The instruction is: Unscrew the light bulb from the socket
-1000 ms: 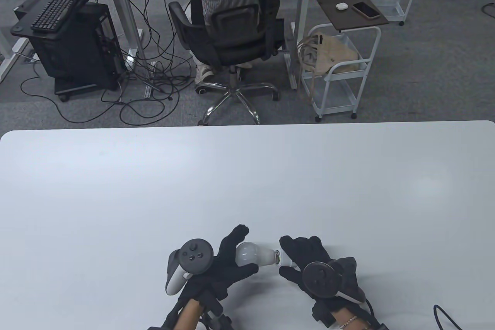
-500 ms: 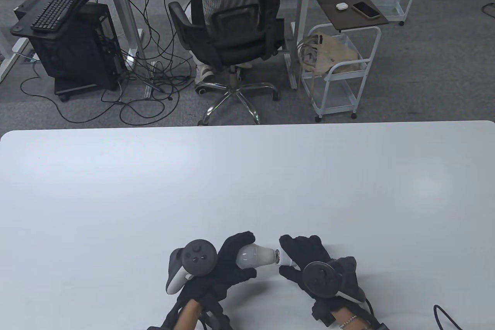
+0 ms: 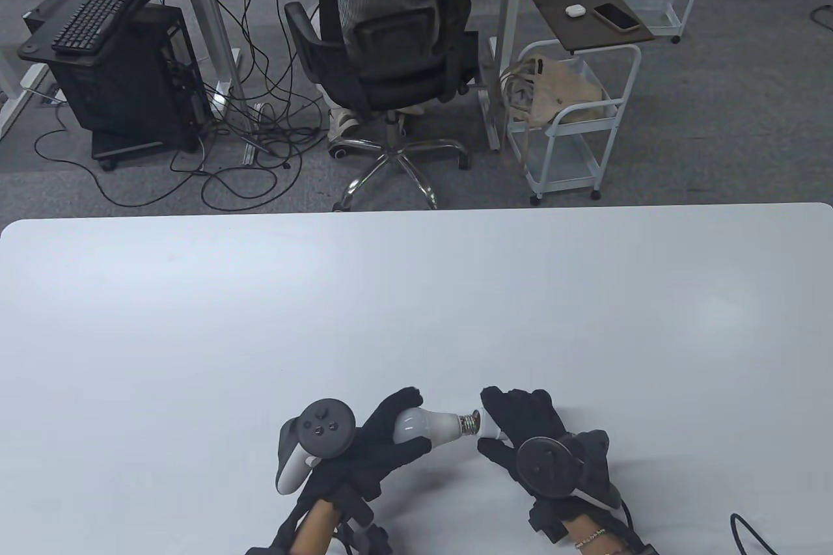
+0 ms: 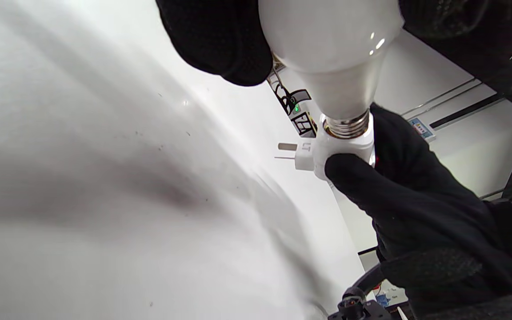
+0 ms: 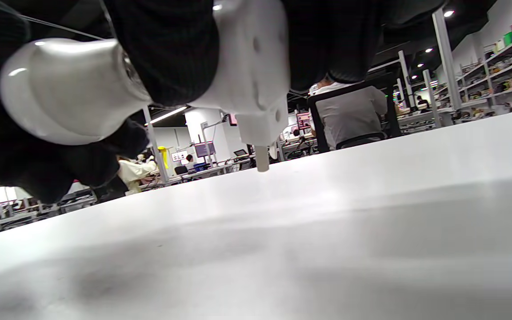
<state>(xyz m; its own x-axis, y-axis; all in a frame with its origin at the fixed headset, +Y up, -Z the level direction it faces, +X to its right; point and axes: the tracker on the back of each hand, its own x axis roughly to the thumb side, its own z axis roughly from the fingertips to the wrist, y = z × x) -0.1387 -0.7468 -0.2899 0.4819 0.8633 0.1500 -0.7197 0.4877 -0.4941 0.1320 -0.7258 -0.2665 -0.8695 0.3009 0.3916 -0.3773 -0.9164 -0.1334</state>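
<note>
A white light bulb [image 3: 426,426] lies sideways above the table [image 3: 416,295], its metal thread [image 3: 468,423] now showing. My left hand [image 3: 384,434] grips the bulb's round end. My right hand [image 3: 514,428] grips the white plug-in socket [image 3: 489,428]. In the left wrist view the bulb [image 4: 331,49] meets the socket [image 4: 342,144] with part of the thread bare, and my right hand's fingers [image 4: 398,186] wrap the socket. In the right wrist view the socket [image 5: 251,66] with its plug pin hangs above the table, the bulb [image 5: 65,89] to its left.
A black cable [image 3: 768,532] lies at the table's near right corner. Beyond the far edge stand an office chair [image 3: 384,41] with a seated person and a white trolley [image 3: 566,119].
The bulb's metal thread has come into view between bulb and socket. My right hand with the socket has shifted a little right; my left hand's fingers have closed tighter round the bulb.
</note>
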